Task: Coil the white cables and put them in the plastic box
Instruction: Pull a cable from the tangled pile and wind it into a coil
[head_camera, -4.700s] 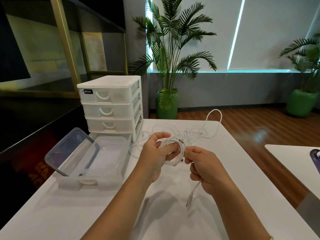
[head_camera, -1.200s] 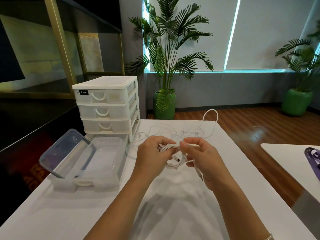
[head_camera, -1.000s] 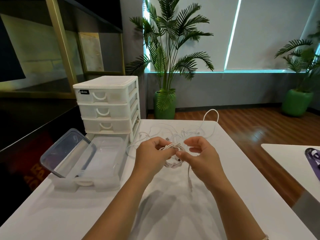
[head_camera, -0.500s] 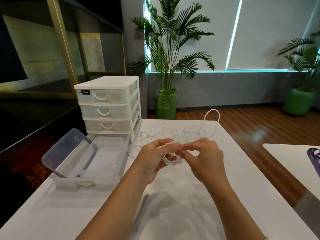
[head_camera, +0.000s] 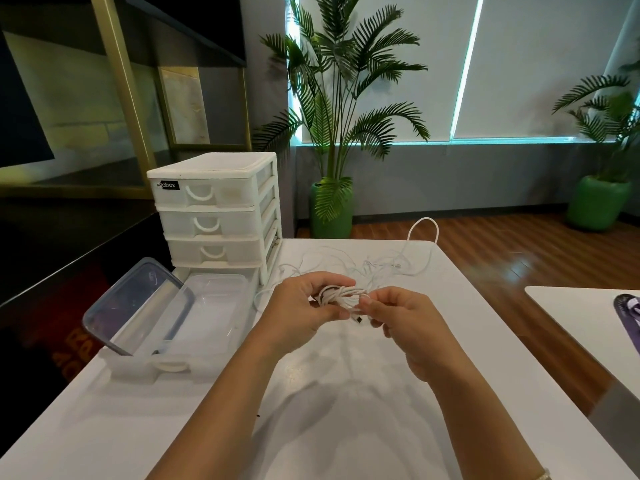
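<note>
Both hands above white surface [head_camera: 346, 393]: left hand [head_camera: 298, 315] grip clamped on coiled white cable [head_camera: 341, 294], right hand [head_camera: 403, 320] seemingly pinching its plug end. Loose cables [head_camera: 374, 266] behind; open plastic box [head_camera: 207, 317] left.

Two bare forearms enter from the near edge, with no sleeves on either one up to where the picture cuts them off. The left hand [head_camera: 301, 311] wears no ring or watch that can be seen. The right hand [head_camera: 407, 322] is likewise bare, but at the right wrist, at the very bottom edge, sits a thin pale bracelet [head_camera: 544, 475] of small rounded beads, only partly in view.
</note>
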